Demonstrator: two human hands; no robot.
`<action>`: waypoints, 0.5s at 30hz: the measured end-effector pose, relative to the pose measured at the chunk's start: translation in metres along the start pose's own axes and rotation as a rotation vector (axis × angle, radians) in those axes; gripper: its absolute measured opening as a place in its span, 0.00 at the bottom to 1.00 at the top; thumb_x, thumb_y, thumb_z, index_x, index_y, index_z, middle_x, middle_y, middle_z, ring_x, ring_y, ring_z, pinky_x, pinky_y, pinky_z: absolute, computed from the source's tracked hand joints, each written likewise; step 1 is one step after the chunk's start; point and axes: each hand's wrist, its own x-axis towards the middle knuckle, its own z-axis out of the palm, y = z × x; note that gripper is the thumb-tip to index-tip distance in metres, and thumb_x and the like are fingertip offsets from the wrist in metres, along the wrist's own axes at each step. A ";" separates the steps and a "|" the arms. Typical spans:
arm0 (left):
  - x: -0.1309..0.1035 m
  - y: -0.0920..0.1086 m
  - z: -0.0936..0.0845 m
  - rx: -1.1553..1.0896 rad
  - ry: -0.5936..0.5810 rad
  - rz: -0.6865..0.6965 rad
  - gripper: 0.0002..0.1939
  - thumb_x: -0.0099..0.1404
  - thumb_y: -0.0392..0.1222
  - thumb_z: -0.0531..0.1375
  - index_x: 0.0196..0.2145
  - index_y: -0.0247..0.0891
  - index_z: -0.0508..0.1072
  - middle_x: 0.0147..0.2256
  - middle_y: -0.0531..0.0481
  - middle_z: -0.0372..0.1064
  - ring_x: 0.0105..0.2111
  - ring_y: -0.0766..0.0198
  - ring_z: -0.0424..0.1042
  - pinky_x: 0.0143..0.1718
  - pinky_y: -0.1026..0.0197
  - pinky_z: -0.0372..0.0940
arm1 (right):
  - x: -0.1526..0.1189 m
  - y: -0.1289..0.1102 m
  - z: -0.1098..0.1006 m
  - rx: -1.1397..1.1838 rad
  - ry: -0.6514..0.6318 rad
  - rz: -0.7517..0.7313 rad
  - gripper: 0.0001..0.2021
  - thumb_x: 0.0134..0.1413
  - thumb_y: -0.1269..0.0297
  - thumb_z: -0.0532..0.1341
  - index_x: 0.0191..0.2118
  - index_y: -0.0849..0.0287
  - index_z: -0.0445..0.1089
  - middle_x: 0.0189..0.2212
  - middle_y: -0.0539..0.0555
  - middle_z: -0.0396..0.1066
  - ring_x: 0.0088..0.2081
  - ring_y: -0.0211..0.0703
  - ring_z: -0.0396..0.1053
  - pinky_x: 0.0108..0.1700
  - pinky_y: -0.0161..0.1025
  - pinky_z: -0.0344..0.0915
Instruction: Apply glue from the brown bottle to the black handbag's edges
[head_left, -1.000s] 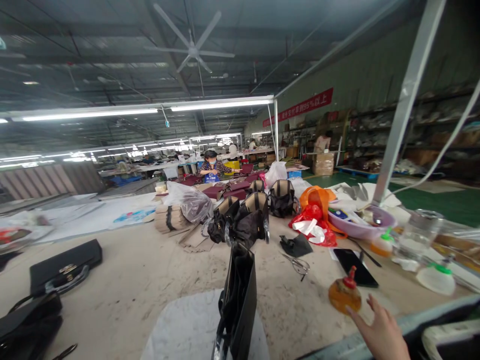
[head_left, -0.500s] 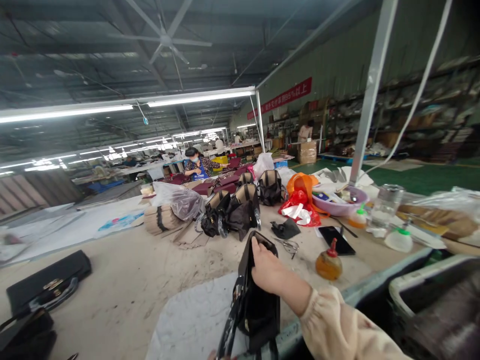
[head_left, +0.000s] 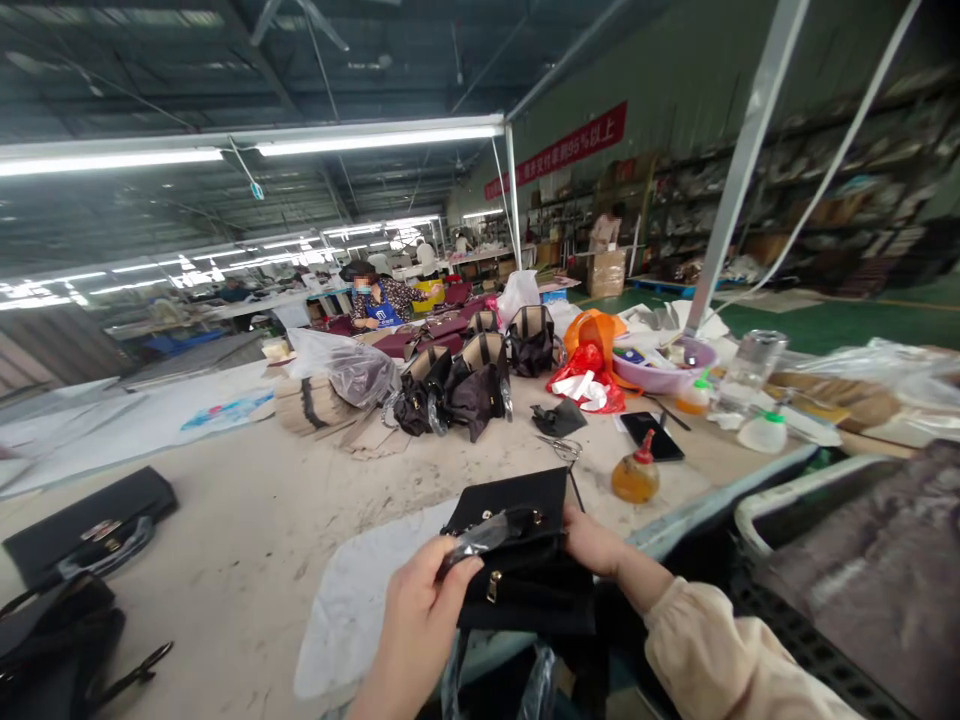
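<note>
A black handbag (head_left: 525, 590) with gold-coloured fittings is held near the table's front edge, its front face toward me. My left hand (head_left: 427, 600) pinches the bag's plastic-wrapped handle between thumb and fingers. At the bag's right side is my right hand (head_left: 592, 540), its fingers partly hidden behind the bag's edge. Under and to the left of the bag lies a white sheet (head_left: 352, 610). More black bags (head_left: 90, 525) rest at the left of the table.
Several black bags (head_left: 476, 385) stand ahead, beside stacked tan pieces (head_left: 304, 405). To the right are scissors (head_left: 562, 448), an amber bottle (head_left: 635, 475), a phone (head_left: 652, 437) and a purple basin (head_left: 660, 375). A person (head_left: 382, 300) works farther back.
The bag has turned so its front faces me. My left hand has come into fuller view, on the handle. My right hand has moved from the bag's opening to its right side.
</note>
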 end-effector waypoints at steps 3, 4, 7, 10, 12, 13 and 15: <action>0.009 -0.003 0.010 0.080 -0.029 0.041 0.11 0.63 0.50 0.56 0.33 0.40 0.72 0.27 0.53 0.69 0.28 0.63 0.69 0.32 0.63 0.65 | -0.024 0.031 0.011 0.106 -0.043 0.094 0.14 0.31 0.72 0.64 0.33 0.60 0.74 0.21 0.51 0.73 0.28 0.48 0.71 0.36 0.43 0.68; 0.011 -0.004 0.014 0.087 -0.031 0.060 0.10 0.63 0.48 0.57 0.34 0.40 0.73 0.28 0.52 0.70 0.30 0.63 0.69 0.34 0.63 0.65 | -0.033 0.040 0.015 0.147 -0.076 0.114 0.15 0.32 0.70 0.65 0.34 0.61 0.74 0.21 0.51 0.73 0.28 0.48 0.71 0.36 0.44 0.68; 0.013 -0.002 0.024 0.087 -0.097 0.171 0.06 0.61 0.43 0.60 0.32 0.39 0.75 0.29 0.51 0.71 0.33 0.62 0.70 0.39 0.61 0.66 | -0.054 0.058 0.029 0.364 -0.123 0.140 0.22 0.34 0.60 0.68 0.41 0.61 0.73 0.30 0.56 0.75 0.34 0.51 0.73 0.38 0.44 0.67; 0.011 0.006 0.024 -0.043 -0.253 0.228 0.08 0.58 0.40 0.62 0.37 0.40 0.77 0.44 0.45 0.72 0.38 0.60 0.72 0.38 0.60 0.69 | -0.057 0.064 0.042 0.607 0.034 0.187 0.21 0.39 0.55 0.71 0.40 0.60 0.72 0.31 0.54 0.75 0.31 0.45 0.72 0.33 0.37 0.67; 0.008 0.006 0.016 -0.155 -0.244 0.189 0.16 0.59 0.42 0.62 0.45 0.41 0.75 0.58 0.40 0.61 0.42 0.58 0.72 0.34 0.61 0.70 | -0.052 0.065 0.047 0.653 0.147 0.203 0.19 0.40 0.53 0.72 0.35 0.60 0.71 0.25 0.51 0.73 0.26 0.40 0.70 0.28 0.34 0.65; 0.007 0.004 0.012 -0.182 -0.167 0.159 0.18 0.59 0.45 0.61 0.47 0.41 0.74 0.60 0.39 0.56 0.43 0.57 0.72 0.31 0.61 0.71 | -0.048 0.065 0.048 0.661 0.180 0.201 0.19 0.40 0.52 0.72 0.34 0.60 0.71 0.23 0.49 0.72 0.23 0.39 0.68 0.26 0.33 0.64; 0.004 -0.006 0.003 -0.134 0.093 0.104 0.16 0.63 0.49 0.57 0.44 0.38 0.74 0.54 0.39 0.63 0.41 0.58 0.71 0.30 0.61 0.70 | -0.043 0.063 0.049 0.693 0.230 0.198 0.20 0.40 0.50 0.72 0.32 0.60 0.70 0.20 0.49 0.71 0.21 0.39 0.67 0.22 0.33 0.62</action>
